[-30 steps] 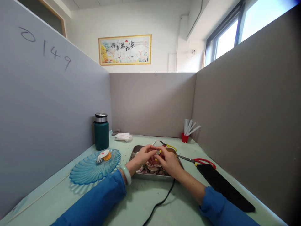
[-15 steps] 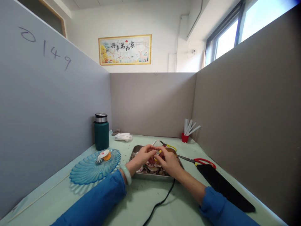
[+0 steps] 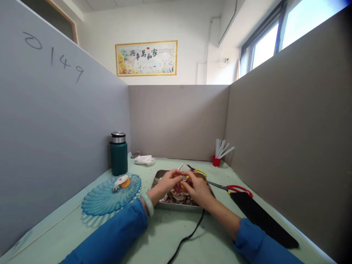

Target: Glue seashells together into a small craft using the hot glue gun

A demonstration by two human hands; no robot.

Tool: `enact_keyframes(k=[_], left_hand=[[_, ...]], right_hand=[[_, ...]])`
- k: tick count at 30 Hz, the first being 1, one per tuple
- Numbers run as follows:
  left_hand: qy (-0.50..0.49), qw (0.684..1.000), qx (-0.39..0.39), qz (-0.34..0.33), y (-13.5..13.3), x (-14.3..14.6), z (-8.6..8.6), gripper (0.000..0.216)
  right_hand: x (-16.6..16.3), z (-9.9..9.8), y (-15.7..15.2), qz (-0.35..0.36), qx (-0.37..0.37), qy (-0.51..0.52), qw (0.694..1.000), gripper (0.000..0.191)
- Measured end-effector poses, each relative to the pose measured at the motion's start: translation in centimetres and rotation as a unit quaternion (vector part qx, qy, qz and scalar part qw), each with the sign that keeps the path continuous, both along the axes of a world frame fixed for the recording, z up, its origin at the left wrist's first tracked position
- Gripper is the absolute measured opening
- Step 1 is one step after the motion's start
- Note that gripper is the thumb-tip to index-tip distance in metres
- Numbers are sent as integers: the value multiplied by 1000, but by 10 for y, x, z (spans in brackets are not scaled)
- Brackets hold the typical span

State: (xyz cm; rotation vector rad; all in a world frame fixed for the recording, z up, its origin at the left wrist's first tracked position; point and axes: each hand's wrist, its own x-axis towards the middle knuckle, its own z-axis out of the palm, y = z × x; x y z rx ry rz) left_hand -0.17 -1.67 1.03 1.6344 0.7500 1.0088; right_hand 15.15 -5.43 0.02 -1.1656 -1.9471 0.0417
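My left hand (image 3: 171,180) and my right hand (image 3: 197,186) meet above a metal tray (image 3: 178,207), fingertips almost touching. Both are closed in a pinch. A small pale round piece (image 3: 184,178) shows between them, too small to name; the fingers cover part of it. Beneath my hands, the tray holds a pile of shell-like pieces (image 3: 179,197) in white, brown and pink, partly hidden. A pale green bangle (image 3: 147,204) circles my left wrist.
On the left stand a blue scalloped glass plate (image 3: 101,200) bearing small decorated pieces and a green flask (image 3: 118,157). Red-handled scissors (image 3: 239,189) and a black sheath (image 3: 264,220) lie right. A red cup (image 3: 216,161) holds white sticks. A black cord (image 3: 187,237) runs in front.
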Motion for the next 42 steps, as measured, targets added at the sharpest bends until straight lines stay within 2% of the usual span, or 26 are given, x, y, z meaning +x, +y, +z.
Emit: enact_keyframes(k=[25, 33, 42], left_hand=[[22, 999, 30, 10, 3, -1, -4, 26], [6, 1000, 11, 4, 2, 0, -2, 33], [6, 1000, 30, 7, 1, 0, -1, 25]], right_hand=[[-1, 1, -1, -8, 1, -16, 1000, 28], [0, 0, 0, 6, 10, -7, 1000, 27], [0, 1, 1, 11, 7, -8, 1000, 30]])
